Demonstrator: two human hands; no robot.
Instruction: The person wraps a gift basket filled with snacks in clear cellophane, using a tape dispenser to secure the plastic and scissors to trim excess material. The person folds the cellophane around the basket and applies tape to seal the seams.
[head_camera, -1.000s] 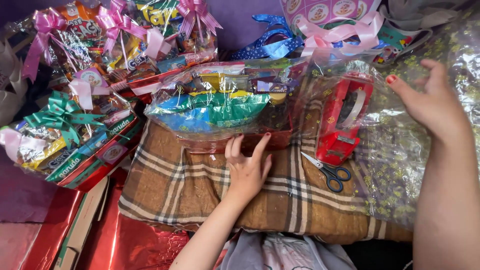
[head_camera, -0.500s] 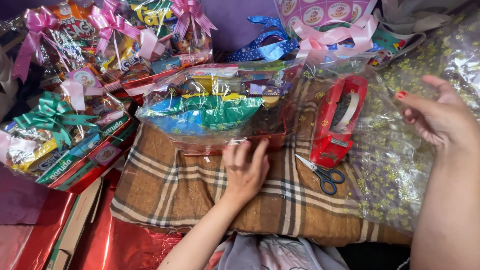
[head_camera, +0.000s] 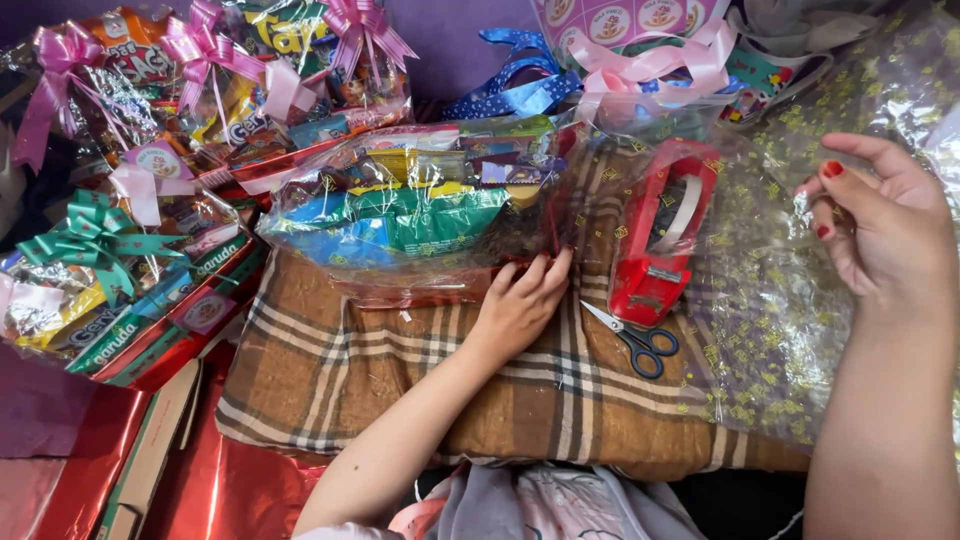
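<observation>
A snack hamper wrapped in clear cellophane lies on a brown plaid cloth. My left hand presses its fingers flat against the hamper's near edge and holds the wrap there. My right hand, with red nails, is raised at the right and pinches the edge of a clear cellophane sheet printed with gold specks. A red tape dispenser lies under that sheet, between my hands. Small dark-handled scissors lie just below the dispenser.
Several wrapped hampers crowd the left, one with a green bow and others with pink bows. Pink ribbon and blue ribbon lie behind. Red foil and a flat cardboard box lie at the lower left.
My right hand went from spread open to curled, pinching the cellophane edge. My left hand moved up from the plaid cloth onto the hamper's near edge.
</observation>
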